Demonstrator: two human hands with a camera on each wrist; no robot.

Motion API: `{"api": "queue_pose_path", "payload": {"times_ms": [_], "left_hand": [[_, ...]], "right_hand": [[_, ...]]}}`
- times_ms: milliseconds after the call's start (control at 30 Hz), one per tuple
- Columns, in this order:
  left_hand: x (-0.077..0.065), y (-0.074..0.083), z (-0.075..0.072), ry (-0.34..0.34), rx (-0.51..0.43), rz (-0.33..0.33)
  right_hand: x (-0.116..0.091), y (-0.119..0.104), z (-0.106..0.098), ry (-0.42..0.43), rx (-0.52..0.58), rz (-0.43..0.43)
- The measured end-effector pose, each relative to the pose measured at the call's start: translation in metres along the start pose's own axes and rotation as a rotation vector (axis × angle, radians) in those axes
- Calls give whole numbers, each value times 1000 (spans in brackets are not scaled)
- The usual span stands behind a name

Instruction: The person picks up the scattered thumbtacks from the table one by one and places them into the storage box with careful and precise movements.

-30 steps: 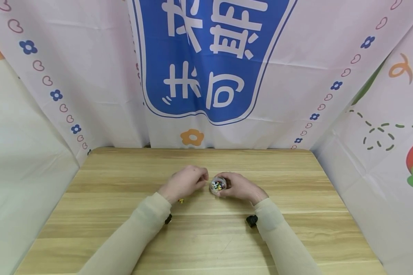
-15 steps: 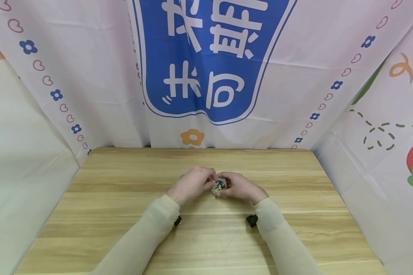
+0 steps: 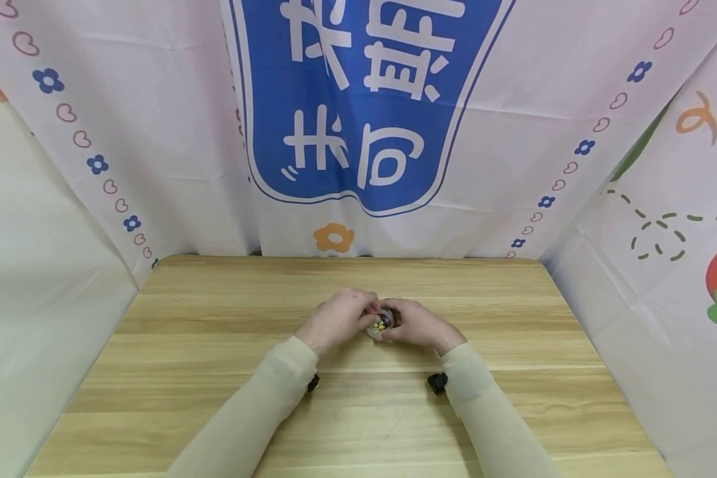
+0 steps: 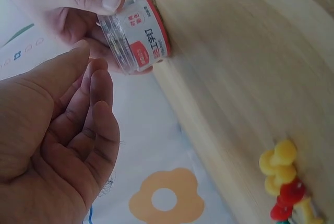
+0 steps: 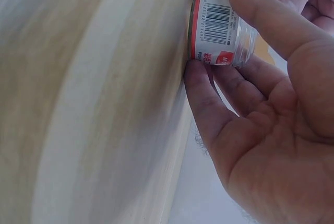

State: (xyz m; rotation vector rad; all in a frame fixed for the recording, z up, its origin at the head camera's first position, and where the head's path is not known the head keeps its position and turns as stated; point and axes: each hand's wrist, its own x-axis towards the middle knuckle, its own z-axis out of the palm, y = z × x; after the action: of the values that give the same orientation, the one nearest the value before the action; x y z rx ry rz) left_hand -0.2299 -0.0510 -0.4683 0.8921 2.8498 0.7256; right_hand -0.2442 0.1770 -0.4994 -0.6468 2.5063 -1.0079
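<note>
A small clear jar of colourful push pins stands on the wooden table with its mouth up. My right hand grips it from the right side, thumb and fingers around the wall. Its white and red label faces the left wrist camera. My left hand is at the jar's mouth, fingers bent with the thumb tip close to the fingertips. Whether a pin is between them is hidden. Several loose push pins, yellow and red with a bit of green, lie on the table beside the left hand.
The wooden table ends at a white printed cloth hung behind it. Similar cloths flank both sides. A black wrist camera sits under the right forearm, another under the left.
My left hand has moved right to the mouth of the jar, and its forearm now covers the loose pins in the head view. The right hand and jar have stayed in place.
</note>
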Motion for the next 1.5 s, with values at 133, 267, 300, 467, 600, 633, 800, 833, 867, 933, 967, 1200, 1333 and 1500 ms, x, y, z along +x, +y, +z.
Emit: {"api": "queue_pose_path", "payload": {"times_ms": [133,267,300,467,600,633,800,833,867,933,967,1200,1333,1500], "left_hand": [[3,-19,6,-6,-19,3],[-2,-24,0,-3,2,-24],[-4,-24,-2,3,13,-26],[-17,-19,-19,2,33,-60],[-24,-25,-26,13,22,-84],[-25,-26,-28,14,20,-92],[-32,-33,-36,20,18,-121],[-33,-35,-37,22,16,-122],[-35,-36,-39,25,15,-125],[-38,-40,-41,31,10,-126],[-40,-41,-42,33,10,-130],[-53,-50,-49,36,-8,-177],[-60,-54,-53,35,-21,-205],[-67,-59,-54,26,-37,-229]], "right_hand": [[0,-1,0,3,-1,-5],[0,-1,1,7,8,-4],[0,-2,1,8,10,-2],[2,-1,2,8,6,0],[2,-1,2,3,12,-1],[2,-1,1,1,16,1],[1,-2,1,-8,33,15],[1,-2,1,-8,30,13],[1,-2,1,-7,28,11],[1,-2,1,-6,28,10],[1,-2,1,-5,28,9],[0,-2,1,1,30,18],[0,-2,1,1,27,22],[1,-2,2,0,18,16]]}}
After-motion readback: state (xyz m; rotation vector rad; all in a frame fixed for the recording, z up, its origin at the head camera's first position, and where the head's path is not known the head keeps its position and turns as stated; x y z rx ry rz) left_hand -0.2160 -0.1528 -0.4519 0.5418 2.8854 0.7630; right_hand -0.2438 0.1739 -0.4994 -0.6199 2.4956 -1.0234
